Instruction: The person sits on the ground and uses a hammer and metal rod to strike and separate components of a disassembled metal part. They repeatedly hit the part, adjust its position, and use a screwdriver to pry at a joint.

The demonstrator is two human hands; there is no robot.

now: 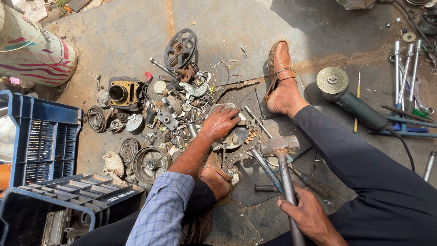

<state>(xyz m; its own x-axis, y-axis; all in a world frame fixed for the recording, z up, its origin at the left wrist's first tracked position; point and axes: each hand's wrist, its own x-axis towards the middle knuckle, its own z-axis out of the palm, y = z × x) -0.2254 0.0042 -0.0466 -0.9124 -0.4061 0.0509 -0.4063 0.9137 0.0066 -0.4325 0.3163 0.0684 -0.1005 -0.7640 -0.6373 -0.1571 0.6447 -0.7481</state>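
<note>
1. A grey concrete floor (136, 27) is carrying everything, with the person sitting on it, legs stretching out in dark trousers.
2. Two dark blue slatted plastic crates (41, 136) are standing at the left edge, near a painted white drum (32, 50).
3. A green-bodied angle grinder with a round abrasive disc (346, 98) is lying just right of the tan leather shoe (280, 77); a bundle of long steel spanners and rods (407, 77) is lying further right.
4. A heap of greasy scrap engine parts (159, 114) is spreading out left of centre — a black spoked wheel (180, 48) is leaning at its top.
5. The right hand (307, 214) is closing round the handle of a steel-headed hammer (280, 145), whose head is hanging just right of the casing.
6. The left hand (221, 122) is pressing down, fingers spread, on a rounded grey metal casing (234, 136) lying between the two feet — the hands are well apart.
</note>
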